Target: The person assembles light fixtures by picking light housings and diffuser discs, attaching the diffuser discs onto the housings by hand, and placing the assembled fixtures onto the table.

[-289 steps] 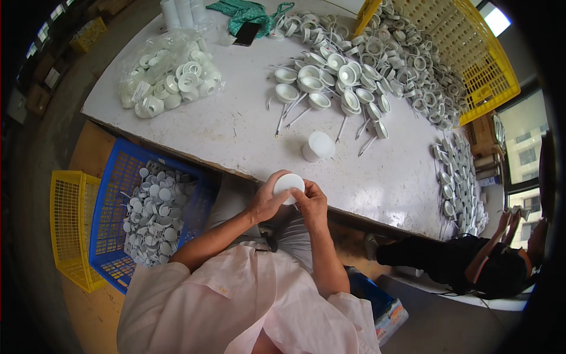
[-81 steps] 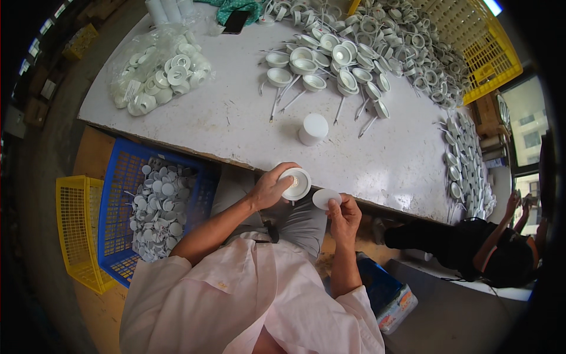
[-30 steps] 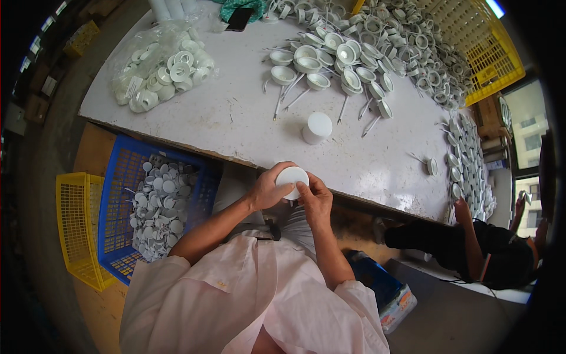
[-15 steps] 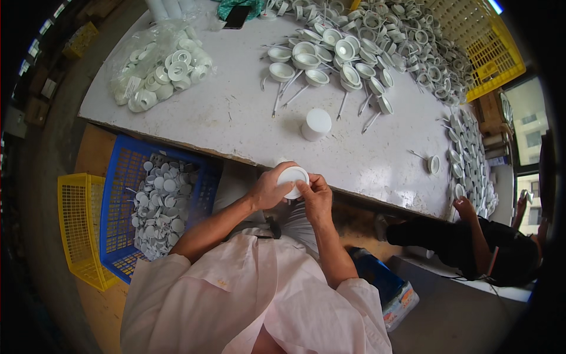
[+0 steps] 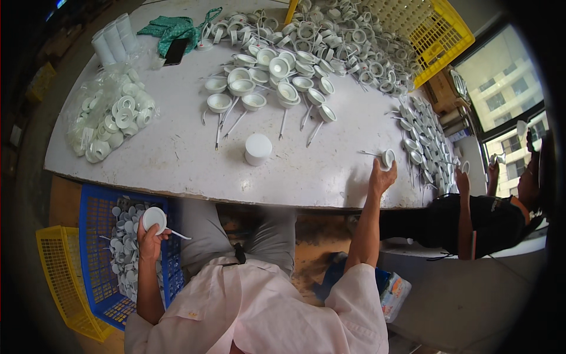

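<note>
My left hand (image 5: 148,243) is closed on a white round lamp fitting (image 5: 154,218) with a short white cable. It holds the fitting above the blue basket (image 5: 93,259), in which many similar white fittings (image 5: 122,233) lie heaped. Over the table's right part, my right hand (image 5: 383,177) has its fingers around a white cup-shaped lamp housing (image 5: 388,157), whose cable points left. Close by on the right spreads a batch of similar housings (image 5: 415,144). A white cylinder (image 5: 258,148) stands alone near the table's front edge.
Housings with cables (image 5: 253,101) and a large heap of rings (image 5: 359,41) cover the table's far side, beside a yellow crate (image 5: 442,35). A clear bag of white rings (image 5: 112,118) lies left. Another yellow basket (image 5: 62,277) adjoins the blue one. A co-worker's hand (image 5: 463,179) is at right.
My hands have parted from a shared hold on a white round piece. The left carried a fitting leftward over the blue basket; the right reached right and took the lone housing. The view has shifted.
</note>
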The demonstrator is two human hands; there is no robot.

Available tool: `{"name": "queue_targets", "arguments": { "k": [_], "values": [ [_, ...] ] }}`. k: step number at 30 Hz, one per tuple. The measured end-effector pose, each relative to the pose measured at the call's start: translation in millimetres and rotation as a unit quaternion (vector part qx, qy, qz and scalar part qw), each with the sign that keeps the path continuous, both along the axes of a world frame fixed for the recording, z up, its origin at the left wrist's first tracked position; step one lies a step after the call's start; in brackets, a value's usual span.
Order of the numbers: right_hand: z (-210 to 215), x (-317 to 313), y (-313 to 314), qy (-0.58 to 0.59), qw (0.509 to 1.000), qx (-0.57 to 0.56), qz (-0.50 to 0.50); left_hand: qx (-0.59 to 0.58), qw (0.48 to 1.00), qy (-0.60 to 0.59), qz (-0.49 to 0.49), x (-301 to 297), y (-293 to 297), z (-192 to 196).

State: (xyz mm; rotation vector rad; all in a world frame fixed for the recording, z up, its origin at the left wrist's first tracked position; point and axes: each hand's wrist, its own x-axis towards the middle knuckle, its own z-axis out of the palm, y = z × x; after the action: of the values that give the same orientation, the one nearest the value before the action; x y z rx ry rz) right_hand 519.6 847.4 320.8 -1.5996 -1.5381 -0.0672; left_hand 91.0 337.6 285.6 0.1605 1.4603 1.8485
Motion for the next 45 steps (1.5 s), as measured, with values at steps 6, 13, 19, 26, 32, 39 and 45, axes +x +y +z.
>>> {"name": "queue_targets", "arguments": {
  "k": [6, 13, 19, 26, 32, 39, 45],
  "values": [
    [-6, 27, 58, 0.032, 0.976, -0.204, -0.07, -0.124, 0.955, -0.08, 0.257, -57, -153, -119],
    [-14, 32, 67, 0.017, 0.991, -0.133, 0.007, -0.156, 0.889, -0.127, 0.413, -96, -288, -196],
    [-4, -17, -8, 0.107, 0.969, -0.012, 0.223, -0.255, 0.92, -0.089, 0.283, -79, -236, -196],
    [37, -110, -118, 0.052, 0.907, -0.035, 0.417, 0.025, 0.977, 0.079, -0.194, 44, 46, 13],
    [51, -165, -196, 0.018, 0.812, -0.048, 0.581, 0.138, 0.931, 0.107, -0.321, 105, 167, 71],
    [41, -191, -231, 0.01, 0.744, -0.05, 0.666, 0.108, 0.928, 0.21, -0.288, 108, 174, 73],
    [47, -191, -241, 0.136, 0.692, -0.207, 0.678, 0.076, 0.94, 0.24, -0.232, 96, 162, 58]
  ]
}}
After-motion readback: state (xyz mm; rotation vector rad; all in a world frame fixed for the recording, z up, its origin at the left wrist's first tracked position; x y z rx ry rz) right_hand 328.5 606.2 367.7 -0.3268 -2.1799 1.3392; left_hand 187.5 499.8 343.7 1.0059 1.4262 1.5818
